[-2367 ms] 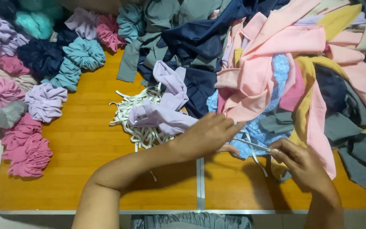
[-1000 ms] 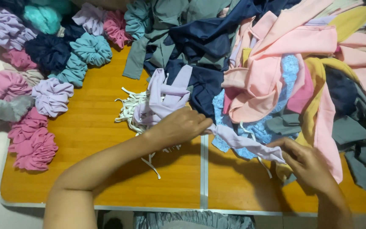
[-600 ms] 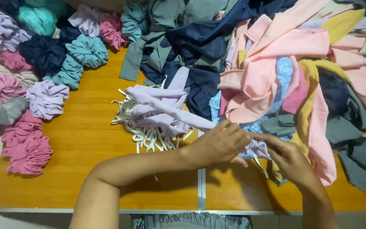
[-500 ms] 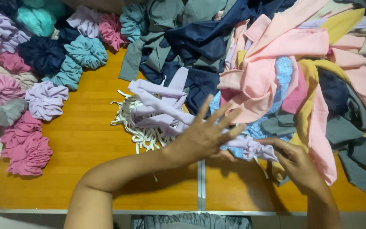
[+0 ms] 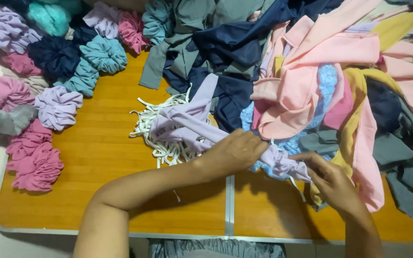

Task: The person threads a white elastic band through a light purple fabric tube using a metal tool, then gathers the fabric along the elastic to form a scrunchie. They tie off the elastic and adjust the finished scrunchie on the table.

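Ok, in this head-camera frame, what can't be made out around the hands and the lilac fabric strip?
- Left hand, head view: its fingertips curl under, so the grip on the lilac fabric strip is hidden.
- Right hand: the gathered strip end covers its fingertips.
- White elastic bands: the strip covers part of the pile.
- Pink cloth heap: cut off by the top and right edges.
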